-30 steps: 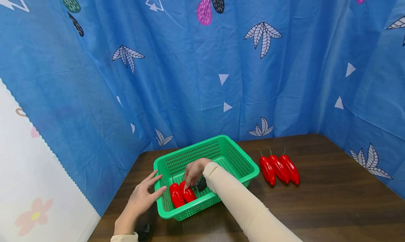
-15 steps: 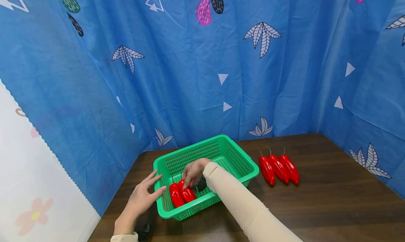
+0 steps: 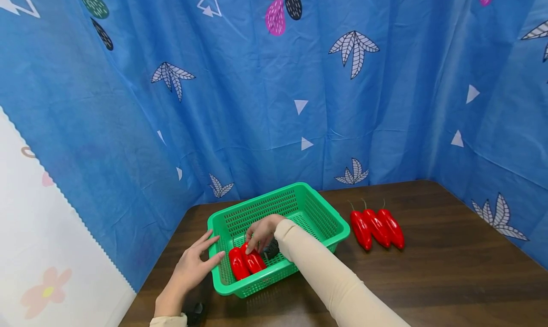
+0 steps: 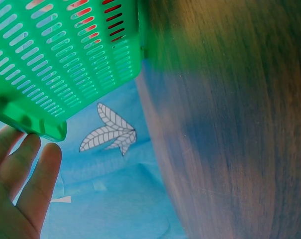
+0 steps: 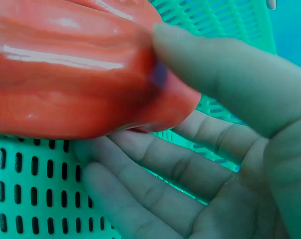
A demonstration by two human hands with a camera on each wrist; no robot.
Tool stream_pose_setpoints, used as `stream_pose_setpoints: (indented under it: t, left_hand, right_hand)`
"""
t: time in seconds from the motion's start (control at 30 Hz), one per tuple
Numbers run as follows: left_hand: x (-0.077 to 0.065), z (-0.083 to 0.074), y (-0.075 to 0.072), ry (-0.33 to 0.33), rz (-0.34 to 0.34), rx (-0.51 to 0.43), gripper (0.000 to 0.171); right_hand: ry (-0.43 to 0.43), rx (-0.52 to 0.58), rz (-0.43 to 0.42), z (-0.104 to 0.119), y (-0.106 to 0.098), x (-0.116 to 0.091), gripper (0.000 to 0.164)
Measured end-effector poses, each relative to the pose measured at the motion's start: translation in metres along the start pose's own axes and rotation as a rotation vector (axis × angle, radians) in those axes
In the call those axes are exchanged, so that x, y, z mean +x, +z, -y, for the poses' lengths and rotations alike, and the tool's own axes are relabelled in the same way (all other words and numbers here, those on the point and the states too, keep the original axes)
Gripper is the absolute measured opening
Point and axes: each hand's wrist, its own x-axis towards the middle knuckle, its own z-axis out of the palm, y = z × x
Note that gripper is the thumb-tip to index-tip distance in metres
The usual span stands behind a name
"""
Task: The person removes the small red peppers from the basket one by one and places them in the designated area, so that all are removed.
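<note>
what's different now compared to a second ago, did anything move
Only slightly: the right hand's fingertips have moved a little left, and the stem end of the red chili pepper they hold has shifted left with them, toward the other chili in the basket. The left hand at the green basket's rim and the three chilies on the table stayed put.

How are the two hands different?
The left hand spreads its fingers; the right hand holds a red pepper between thumb and fingers. The left hand is at the rim of the green basket; the right hand reaches inside it. Both hands are bare, with cream sleeves.
</note>
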Motion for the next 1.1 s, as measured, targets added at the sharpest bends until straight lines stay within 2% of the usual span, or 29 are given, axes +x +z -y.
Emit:
stream_pose_setpoints:
  t: [0.27,0.5,0.83,1.1]
  left_hand:
    - [0.0014,0.0006,-0.0001,-0.001,0.001,0.001,0.061]
    - [0.0006,0.0004,-0.0003,-0.005,0.003,-0.001,0.061]
    - [0.0,0.0009,-0.0005,0.005,0.001,-0.001,0.06]
    - [-0.0001,0.0006,-0.0012,0.004,0.008,-0.002,0.063]
  right_hand:
    - [-0.016,0.042,-0.012,0.0015,0.0,0.0018,0.015]
    - [-0.011,0.036,-0.009,0.0022,0.0017,0.0018,0.013]
    - [-0.022,0.072,-0.039,0.0058,0.0038,-0.0021,0.017]
    - [-0.041,0.143,-0.007,0.0093,0.0041,-0.0029,0.019]
